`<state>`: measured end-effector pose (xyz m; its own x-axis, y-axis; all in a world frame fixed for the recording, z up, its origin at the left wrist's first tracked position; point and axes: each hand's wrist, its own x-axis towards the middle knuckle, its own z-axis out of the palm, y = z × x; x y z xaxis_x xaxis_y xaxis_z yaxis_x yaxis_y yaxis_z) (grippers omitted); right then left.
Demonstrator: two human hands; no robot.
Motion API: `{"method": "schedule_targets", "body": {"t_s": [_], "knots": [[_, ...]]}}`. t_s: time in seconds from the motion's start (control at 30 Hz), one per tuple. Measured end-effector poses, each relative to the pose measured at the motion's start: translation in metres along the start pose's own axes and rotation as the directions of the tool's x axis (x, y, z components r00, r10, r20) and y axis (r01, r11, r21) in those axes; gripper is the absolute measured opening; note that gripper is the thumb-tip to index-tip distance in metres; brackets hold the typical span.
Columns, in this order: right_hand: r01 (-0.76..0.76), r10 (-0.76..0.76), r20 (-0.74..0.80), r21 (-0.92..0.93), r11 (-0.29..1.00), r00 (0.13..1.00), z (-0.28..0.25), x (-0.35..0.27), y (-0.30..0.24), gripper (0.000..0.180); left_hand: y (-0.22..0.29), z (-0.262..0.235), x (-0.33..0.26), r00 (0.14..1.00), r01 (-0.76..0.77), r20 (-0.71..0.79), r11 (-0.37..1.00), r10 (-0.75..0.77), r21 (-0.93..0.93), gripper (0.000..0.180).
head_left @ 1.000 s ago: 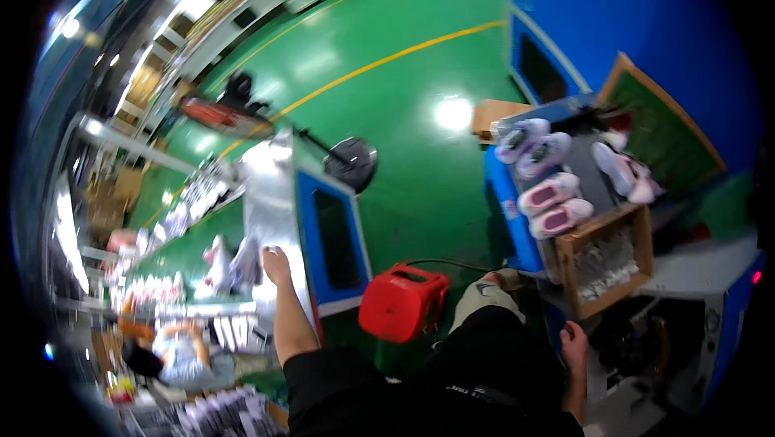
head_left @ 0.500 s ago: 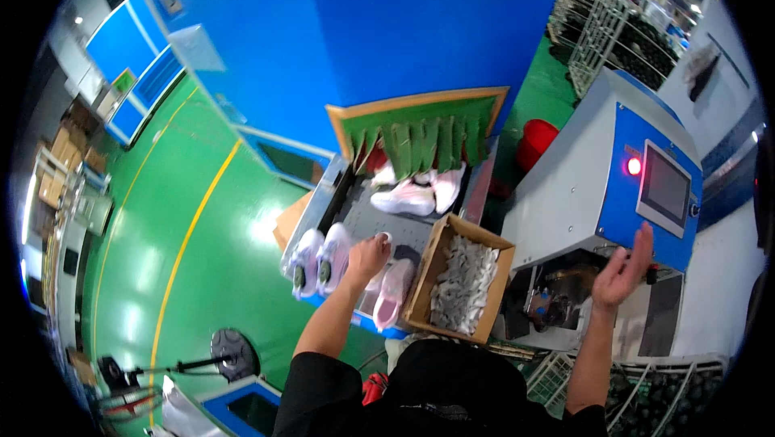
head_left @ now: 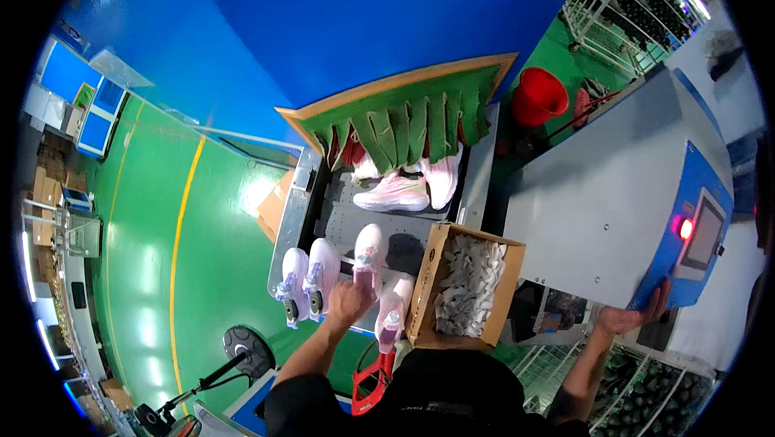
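4 front shoes [head_left: 324,259] left of box [head_left: 425,296] | pieces [head_left: 472,283] in box | machine [head_left: 597,203] right of box | curtain [head_left: 405,128] behind shoes

A person's left hand [head_left: 351,300] holds the heel end of a pale pink shoe [head_left: 368,253] over the near end of a grey conveyor [head_left: 339,215], between a pair of white-and-lilac shoes [head_left: 323,266] on the left and a second pink shoe [head_left: 394,308] on the right. Just right of these sits a cardboard box [head_left: 428,290] of crumpled whitish pieces [head_left: 472,292], while more pink-and-white shoes [head_left: 393,193] lie farther off under a green strip curtain [head_left: 395,130]. At right, the open right hand [head_left: 630,318] is at the lower edge of a grey machine's blue panel [head_left: 663,279].
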<state>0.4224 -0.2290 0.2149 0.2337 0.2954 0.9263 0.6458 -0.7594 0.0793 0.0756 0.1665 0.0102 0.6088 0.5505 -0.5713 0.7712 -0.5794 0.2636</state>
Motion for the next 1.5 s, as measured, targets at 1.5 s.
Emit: {"method": "schedule_targets", "body": {"t_s": [1.5], "knots": [[-0.632, 0.048, 0.996, 0.089, -0.77, 0.081, -0.117, -0.073, -0.062, 0.075, 0.232, 0.033, -0.225, 0.644, -0.56, -0.485, -0.068, 0.592, -0.826, 0.067]]}}
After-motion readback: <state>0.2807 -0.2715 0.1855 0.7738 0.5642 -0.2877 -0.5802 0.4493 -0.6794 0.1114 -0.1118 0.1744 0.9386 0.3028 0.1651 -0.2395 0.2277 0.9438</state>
